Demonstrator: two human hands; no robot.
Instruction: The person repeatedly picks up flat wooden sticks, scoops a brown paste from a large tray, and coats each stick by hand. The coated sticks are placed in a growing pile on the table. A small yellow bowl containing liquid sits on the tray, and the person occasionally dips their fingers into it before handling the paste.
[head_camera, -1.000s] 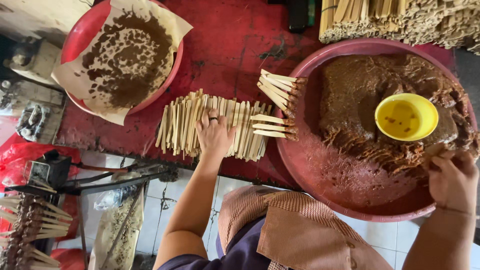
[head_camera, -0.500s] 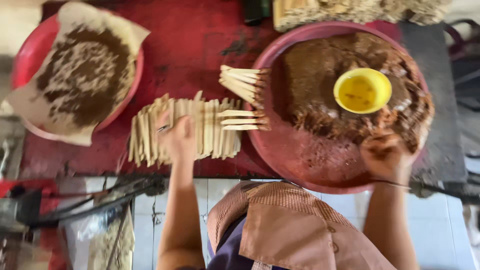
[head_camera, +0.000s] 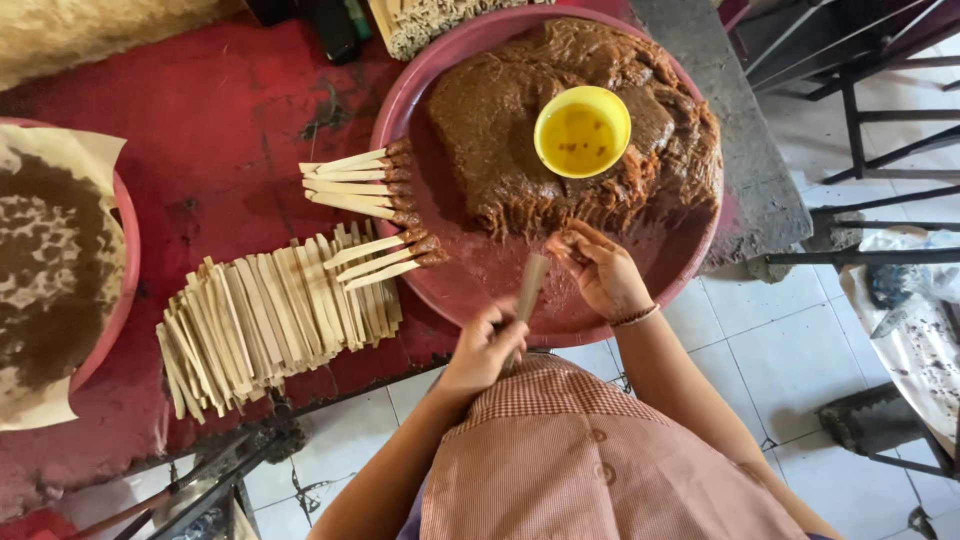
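Half a second ago the left hand (head_camera: 480, 350) lay on the row of flat pale wooden sticks (head_camera: 270, 320) spread on the red tabletop (head_camera: 230, 150); now it has come back toward the body and is closed around the lower end of a single flat wooden stick (head_camera: 530, 285), which stands over the near rim of the large round dark-red tray (head_camera: 400, 110). The right hand (head_camera: 600, 270), which had been at the tray's near edge, now sits beside the stick's upper end, fingers pinched together on a small lump of the brown, sticky paste (head_camera: 570, 130) that is heaped in the tray around a small yellow bowl of oily liquid (head_camera: 582, 130). Seven sticks already tipped with paste (head_camera: 375, 215) rest on the tray's left rim, tips inward. To do this well, I judge the left hand should hold the stick steady while the right presses the paste evenly around its end. A second red basin lined with paper and brown powder (head_camera: 60, 270) sits far left.
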